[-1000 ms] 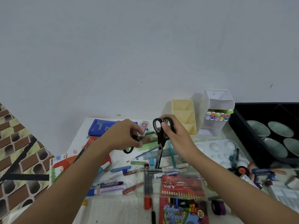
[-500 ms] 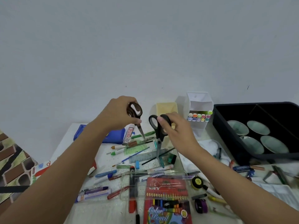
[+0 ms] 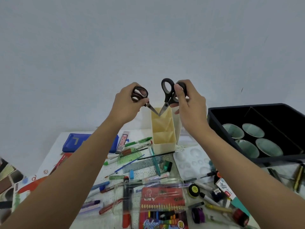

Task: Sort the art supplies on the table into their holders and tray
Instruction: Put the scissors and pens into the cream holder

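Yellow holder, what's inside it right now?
The left scissors, in the left hand, and the right scissors, in the right hand, touch tips at the rear compartment of the yellow holder. Nothing shows in its two nearer compartments; their floors are hidden.

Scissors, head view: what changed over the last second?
The left hand raised the smaller scissors from just above the cluttered table; the right hand lifted the larger scissors alongside. Both pairs now point down, tips nearly meeting at the yellow holder's back compartment. Unchanged: both grips, the holder and the black tray.
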The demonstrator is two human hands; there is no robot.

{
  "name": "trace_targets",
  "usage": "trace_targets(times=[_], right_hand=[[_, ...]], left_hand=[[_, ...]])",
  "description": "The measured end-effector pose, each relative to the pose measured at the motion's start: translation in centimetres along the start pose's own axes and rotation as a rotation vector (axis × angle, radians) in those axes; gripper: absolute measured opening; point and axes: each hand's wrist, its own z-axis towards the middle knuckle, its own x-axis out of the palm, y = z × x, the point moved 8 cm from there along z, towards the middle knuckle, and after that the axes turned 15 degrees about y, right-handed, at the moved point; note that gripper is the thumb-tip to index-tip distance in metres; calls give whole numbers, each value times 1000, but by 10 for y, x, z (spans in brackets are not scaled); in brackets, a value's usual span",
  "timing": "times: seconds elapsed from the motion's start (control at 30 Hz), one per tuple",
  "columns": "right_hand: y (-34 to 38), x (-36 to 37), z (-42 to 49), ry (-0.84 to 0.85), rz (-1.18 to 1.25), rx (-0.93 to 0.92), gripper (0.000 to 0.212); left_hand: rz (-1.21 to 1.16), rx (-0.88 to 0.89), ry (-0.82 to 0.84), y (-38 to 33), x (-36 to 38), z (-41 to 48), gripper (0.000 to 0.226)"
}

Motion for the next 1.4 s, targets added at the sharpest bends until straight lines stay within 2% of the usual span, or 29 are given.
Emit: trace_targets(times=[0.13,0.37,0.53,0.7,0.87,1.07,1.17,1.23,1.33,1.4], right_hand=[[-10,3,22,11,-146,-34,20],[-45,31,47,128,-236,39,23],[-62,56,56,258,-312,87,28],[-67,79,64,427,-465,114,25],[-81,85,62,433,-590,125,18],[-77,87,58,440,-568,114,31],[-67,82,48,398,-541,87,40],[-60,76,34,334,-507,34,37],[-52,70,1,291,-393,-56,24],[-51,74,-26,362,-298,-63,15]], left_hand=[[40,26,29,9,13,25,16],[199,61,127,28,40,56,17],[279,-47,139,66,44,61,24],[156,-141,119,88,46,53,31],[30,-238,86,94,38,53,33],[-4,-273,222,109,47,45,40],[19,-285,228,107,44,35,52],[53,-292,207,102,37,23,56],[97,-310,194,93,25,-9,46],[130,-322,244,91,22,-35,28]])
